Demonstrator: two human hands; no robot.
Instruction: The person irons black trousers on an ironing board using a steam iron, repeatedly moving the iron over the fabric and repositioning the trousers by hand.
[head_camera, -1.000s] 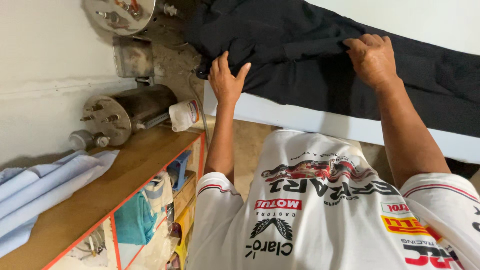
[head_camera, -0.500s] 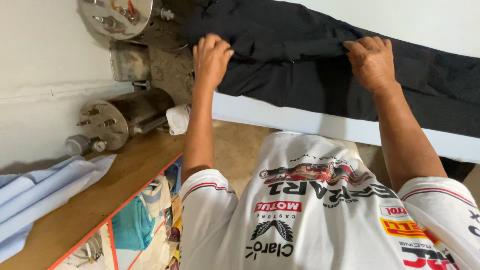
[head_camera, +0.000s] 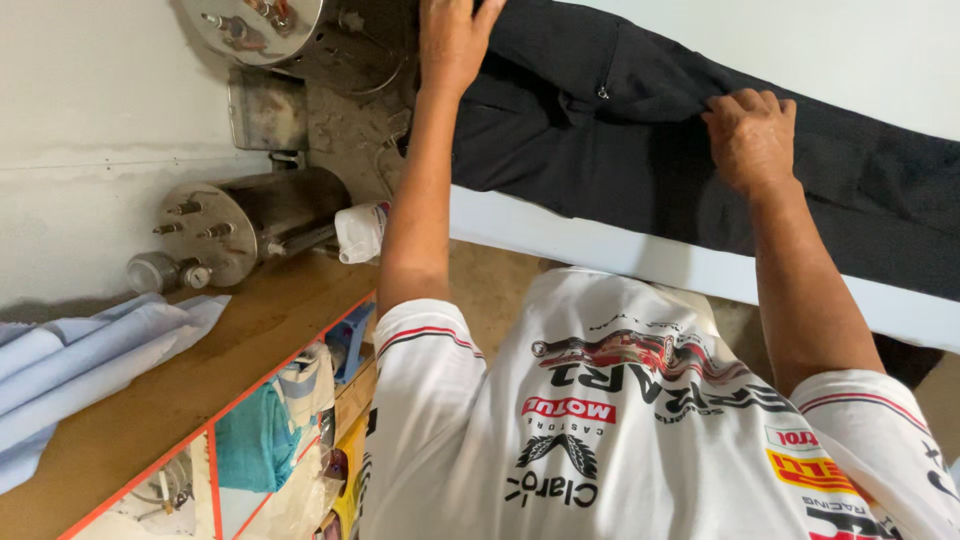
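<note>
head view looks down on the left hand (head_camera: 455, 40), stretched far out with its fingers (head_camera: 440, 75) lying flat and close together on the upper end of the black trousers (head_camera: 620, 150); the fingertips run off the top edge of the picture, so i cannot tell whether they curl around any cloth. the right hand (head_camera: 752, 140) rests palm down on a fold of the same garment, its fingers (head_camera: 745, 105) slightly bent and bunched, pressing the cloth rather than pinching it. the trousers lie spread along the white padded board (head_camera: 600, 240), directly under both sets of fingers and trailing away past the right hand. judging from this, the cloth could slide or wrinkle under the right fingers if the left hand drags too hard, and the near edge hanging toward the body could pull the garment off the board. just left of the left fingers sit metal boiler tanks (head_camera: 250, 215) against a pale wall (head_camera: 90, 120); a sleeve or cloth end could brush them. further back from the fingers, a wooden shelf (head_camera: 230, 350) carries folded light blue cloth (head_camera: 80, 350).
</note>
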